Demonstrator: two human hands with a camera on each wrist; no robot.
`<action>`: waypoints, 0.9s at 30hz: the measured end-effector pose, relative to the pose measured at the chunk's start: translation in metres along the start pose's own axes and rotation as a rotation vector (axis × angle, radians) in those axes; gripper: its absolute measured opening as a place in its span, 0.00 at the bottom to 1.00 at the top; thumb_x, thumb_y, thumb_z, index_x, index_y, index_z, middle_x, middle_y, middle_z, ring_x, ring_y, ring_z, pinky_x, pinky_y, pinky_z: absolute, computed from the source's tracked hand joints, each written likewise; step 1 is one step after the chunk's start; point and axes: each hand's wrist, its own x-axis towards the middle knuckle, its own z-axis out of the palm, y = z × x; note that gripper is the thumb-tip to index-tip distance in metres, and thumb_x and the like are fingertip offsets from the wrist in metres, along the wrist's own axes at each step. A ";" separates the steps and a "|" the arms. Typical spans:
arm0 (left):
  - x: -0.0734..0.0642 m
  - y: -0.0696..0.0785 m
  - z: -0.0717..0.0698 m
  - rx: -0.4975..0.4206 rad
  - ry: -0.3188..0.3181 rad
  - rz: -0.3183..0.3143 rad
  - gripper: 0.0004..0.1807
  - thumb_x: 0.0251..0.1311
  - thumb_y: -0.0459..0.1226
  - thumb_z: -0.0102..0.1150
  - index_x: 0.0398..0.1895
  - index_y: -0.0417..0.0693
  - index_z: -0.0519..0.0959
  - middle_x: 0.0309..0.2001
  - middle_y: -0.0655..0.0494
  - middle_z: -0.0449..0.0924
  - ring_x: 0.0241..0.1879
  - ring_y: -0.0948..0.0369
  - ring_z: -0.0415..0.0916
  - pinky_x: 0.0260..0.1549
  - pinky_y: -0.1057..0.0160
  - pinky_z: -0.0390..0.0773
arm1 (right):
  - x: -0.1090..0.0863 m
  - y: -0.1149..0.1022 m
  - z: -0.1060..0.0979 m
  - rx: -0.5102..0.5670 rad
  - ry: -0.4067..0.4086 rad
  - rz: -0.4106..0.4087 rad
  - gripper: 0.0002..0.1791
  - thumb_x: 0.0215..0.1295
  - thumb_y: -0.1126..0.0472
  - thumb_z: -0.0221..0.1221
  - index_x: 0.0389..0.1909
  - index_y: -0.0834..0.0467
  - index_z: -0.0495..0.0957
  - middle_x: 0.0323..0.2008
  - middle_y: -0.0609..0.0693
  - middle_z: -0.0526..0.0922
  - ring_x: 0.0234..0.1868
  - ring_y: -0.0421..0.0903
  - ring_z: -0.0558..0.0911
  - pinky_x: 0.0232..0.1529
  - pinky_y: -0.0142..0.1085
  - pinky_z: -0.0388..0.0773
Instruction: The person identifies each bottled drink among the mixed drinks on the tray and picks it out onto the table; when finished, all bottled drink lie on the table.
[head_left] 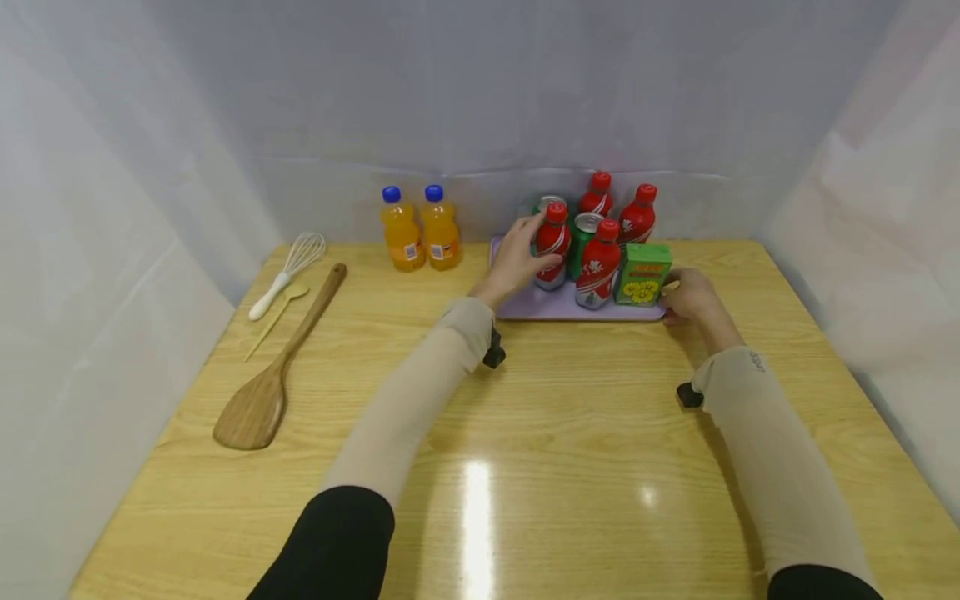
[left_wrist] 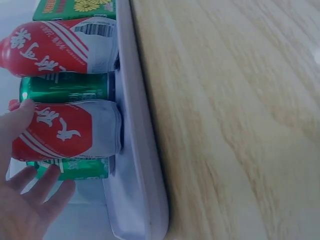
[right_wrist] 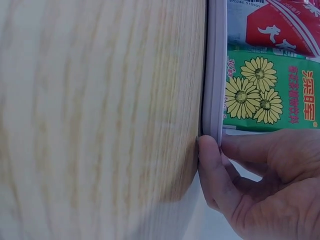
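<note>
A purple tray (head_left: 536, 310) at the back of the table bears several red bottles, two green cans and a green drink carton (head_left: 643, 271). My left hand (head_left: 516, 260) is around the left red bottle (head_left: 552, 243), which stands upright. In the left wrist view, the thumb lies against that bottle near its top, while the other fingers spread out, fairly straight, beside the rear green can (left_wrist: 80, 169). At the tray's front right corner, my right hand (right_wrist: 260, 175) pinches the rim between thumb and fingers, just beside the carton.
Two orange drink bottles (head_left: 422, 233) with blue caps stand left of the tray. Farther left lie a whisk (head_left: 288, 271), a small pale spoon (head_left: 277, 318) and a wooden spatula (head_left: 262, 400). White sheeting (head_left: 480, 100) hangs behind the table and at both sides.
</note>
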 end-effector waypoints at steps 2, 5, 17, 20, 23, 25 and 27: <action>0.000 -0.001 0.000 0.024 0.021 0.009 0.46 0.67 0.46 0.71 0.84 0.53 0.59 0.80 0.48 0.64 0.77 0.52 0.66 0.78 0.53 0.69 | 0.000 -0.001 0.000 0.004 -0.003 0.002 0.26 0.68 0.75 0.54 0.67 0.76 0.66 0.42 0.64 0.75 0.24 0.39 0.81 0.29 0.33 0.89; 0.000 -0.002 -0.002 0.076 0.055 0.033 0.44 0.66 0.47 0.72 0.82 0.52 0.63 0.78 0.49 0.68 0.76 0.53 0.69 0.77 0.54 0.70 | 0.001 -0.002 0.001 0.001 -0.008 0.007 0.27 0.69 0.75 0.54 0.68 0.76 0.65 0.45 0.68 0.75 0.25 0.40 0.81 0.29 0.33 0.89; -0.004 0.006 -0.018 0.161 0.089 0.078 0.42 0.62 0.49 0.76 0.78 0.57 0.69 0.70 0.56 0.81 0.63 0.55 0.81 0.62 0.54 0.82 | 0.004 -0.004 0.002 -0.019 -0.022 0.021 0.26 0.70 0.75 0.53 0.69 0.76 0.64 0.57 0.76 0.72 0.26 0.40 0.81 0.29 0.33 0.89; -0.006 0.009 -0.025 0.097 0.094 0.074 0.41 0.62 0.47 0.76 0.77 0.57 0.70 0.68 0.55 0.81 0.59 0.56 0.81 0.60 0.56 0.82 | 0.005 -0.003 0.002 -0.017 -0.023 0.023 0.26 0.71 0.75 0.53 0.68 0.76 0.64 0.57 0.76 0.71 0.26 0.39 0.81 0.29 0.33 0.88; -0.008 0.013 -0.030 0.048 0.088 0.075 0.40 0.62 0.45 0.76 0.76 0.56 0.71 0.67 0.54 0.82 0.58 0.56 0.80 0.59 0.57 0.83 | 0.006 -0.002 0.001 -0.025 -0.027 0.029 0.27 0.71 0.74 0.53 0.69 0.76 0.64 0.58 0.77 0.70 0.26 0.39 0.81 0.29 0.33 0.88; -0.010 0.015 -0.034 0.018 0.074 0.061 0.40 0.62 0.45 0.76 0.77 0.57 0.70 0.68 0.54 0.81 0.59 0.57 0.80 0.60 0.58 0.83 | 0.006 -0.001 0.000 -0.035 -0.030 0.032 0.28 0.70 0.74 0.53 0.70 0.76 0.63 0.59 0.77 0.70 0.25 0.40 0.81 0.29 0.33 0.88; -0.011 0.016 -0.037 -0.006 0.058 0.046 0.40 0.62 0.44 0.76 0.77 0.57 0.70 0.69 0.54 0.80 0.59 0.57 0.80 0.60 0.58 0.83 | 0.005 -0.001 -0.001 -0.039 -0.033 0.034 0.28 0.70 0.75 0.53 0.70 0.76 0.63 0.59 0.78 0.70 0.26 0.40 0.81 0.30 0.34 0.88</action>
